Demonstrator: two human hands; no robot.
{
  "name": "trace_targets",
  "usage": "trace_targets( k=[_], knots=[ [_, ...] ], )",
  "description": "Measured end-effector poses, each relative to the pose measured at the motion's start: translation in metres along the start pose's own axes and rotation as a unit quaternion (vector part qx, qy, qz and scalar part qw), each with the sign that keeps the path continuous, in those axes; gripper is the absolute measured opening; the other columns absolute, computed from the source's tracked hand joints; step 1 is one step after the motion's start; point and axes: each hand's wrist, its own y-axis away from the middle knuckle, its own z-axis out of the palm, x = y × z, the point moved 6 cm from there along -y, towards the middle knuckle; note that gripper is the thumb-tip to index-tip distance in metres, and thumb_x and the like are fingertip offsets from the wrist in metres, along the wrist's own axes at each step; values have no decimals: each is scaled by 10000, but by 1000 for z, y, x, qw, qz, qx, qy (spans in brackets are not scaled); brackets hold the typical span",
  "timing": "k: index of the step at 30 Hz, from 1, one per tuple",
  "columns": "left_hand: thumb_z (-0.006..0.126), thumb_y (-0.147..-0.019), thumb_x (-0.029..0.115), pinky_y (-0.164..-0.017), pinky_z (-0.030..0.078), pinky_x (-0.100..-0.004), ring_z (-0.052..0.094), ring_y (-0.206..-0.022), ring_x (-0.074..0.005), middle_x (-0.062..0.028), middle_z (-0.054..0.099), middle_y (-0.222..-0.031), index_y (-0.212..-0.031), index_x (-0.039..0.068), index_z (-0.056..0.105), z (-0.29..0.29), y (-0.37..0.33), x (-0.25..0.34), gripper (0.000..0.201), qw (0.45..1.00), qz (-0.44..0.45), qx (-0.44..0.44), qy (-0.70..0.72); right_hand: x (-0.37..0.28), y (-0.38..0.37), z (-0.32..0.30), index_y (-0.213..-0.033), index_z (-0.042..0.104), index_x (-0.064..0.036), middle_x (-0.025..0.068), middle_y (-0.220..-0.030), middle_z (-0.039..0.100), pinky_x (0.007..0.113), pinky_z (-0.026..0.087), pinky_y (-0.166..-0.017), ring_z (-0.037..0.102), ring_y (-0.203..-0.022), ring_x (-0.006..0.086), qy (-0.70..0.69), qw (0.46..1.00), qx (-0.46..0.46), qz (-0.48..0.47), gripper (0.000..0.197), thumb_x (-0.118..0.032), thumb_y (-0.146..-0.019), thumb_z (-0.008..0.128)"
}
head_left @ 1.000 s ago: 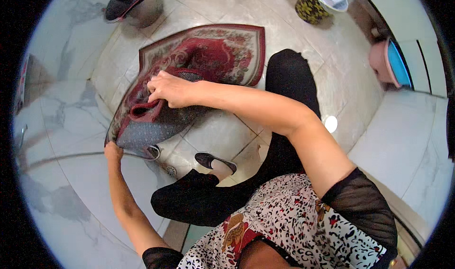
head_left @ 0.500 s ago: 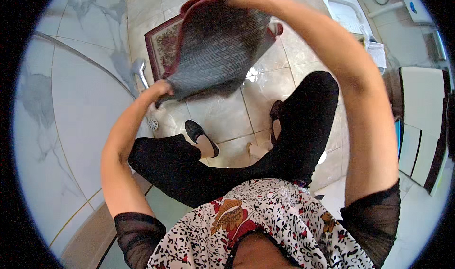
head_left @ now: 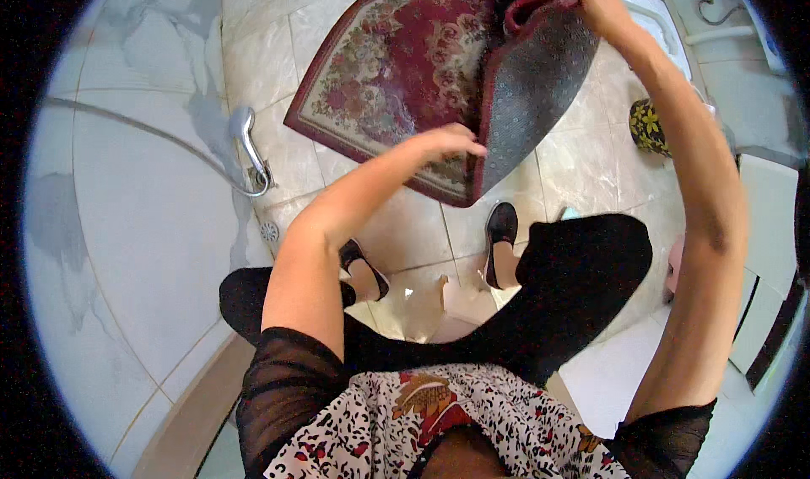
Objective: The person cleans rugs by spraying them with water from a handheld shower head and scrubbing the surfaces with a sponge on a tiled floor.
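A maroon floral rug with a curved edge lies partly spread on the tiled floor ahead of me. Its right part is folded back, so the grey textured backing shows. At the far end, my right hand is closed on the rug's rolled maroon border. My left hand is at the near part of the fold, its fingers closed at the maroon border there. The rug's far end runs out of view.
A shower head with its hose lies by the left wall, near a round floor drain. Right of the rug stand a black and yellow patterned container and a white squat toilet. My shoes are close to the rug's near corner.
The rug has gone from hanging backing-up between my hands to lying partly pattern-up. My left hand has moved right, and my right hand has also shifted right.
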Motion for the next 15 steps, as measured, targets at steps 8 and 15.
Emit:
trace_targets(
  k=[8,15],
  knots=[
    [691,-654,571,-912,404,-425,503,-1073,-358,-218,526,-1171,-1175,-116,446,-330,49,-131,896,752,-205,488,-393,15,76,77,-784,647,-84,51,-1044,552,559,201,-1021,496,-1092,218,246,962,14,-117,140,-109,-724,523],
    [649,-559,722,-883,414,-453,494,-1079,-411,-291,493,-1157,-1134,-95,485,-365,23,-182,1013,741,-233,545,-315,33,92,116,-702,620,-92,20,-1009,566,571,199,-1022,515,-1072,172,272,957,-9,-98,92,-133,-682,540]
  ],
)
